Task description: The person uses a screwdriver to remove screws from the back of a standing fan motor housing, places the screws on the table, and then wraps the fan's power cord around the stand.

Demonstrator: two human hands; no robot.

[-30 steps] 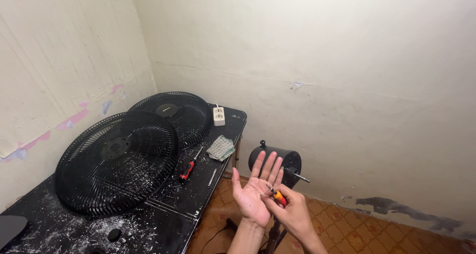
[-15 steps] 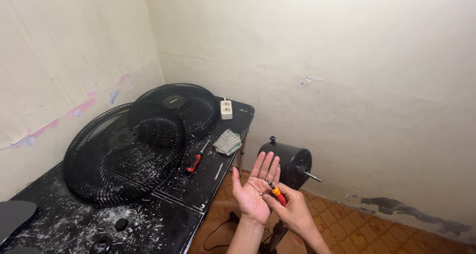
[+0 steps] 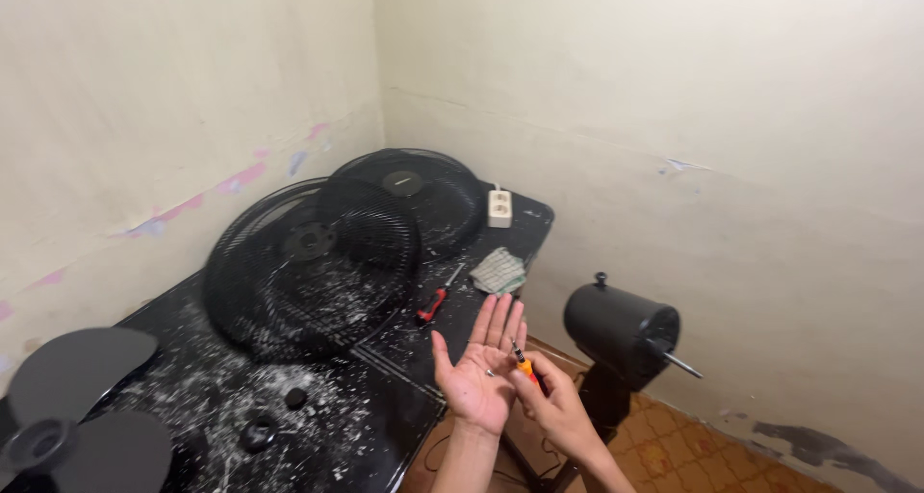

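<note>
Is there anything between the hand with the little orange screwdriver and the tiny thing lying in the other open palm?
Nothing visible. The right hand holds the orange screwdriver right beside the open left hand, where a small dark piece lies on the bare palm. The screwdriver tip points up past the fingers.

Left hand (image 3: 478, 377) and right hand (image 3: 553, 408) are showing bare, with no gloves. Both forearms are showing uncovered, no sleeves reaching into view.

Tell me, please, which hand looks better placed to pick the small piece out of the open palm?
Probably the right hand: it holds the orange-handled screwdriver with its fingers right at the left hand, which lies open, palm up, cradling a small screw and cannot pinch it.
</note>
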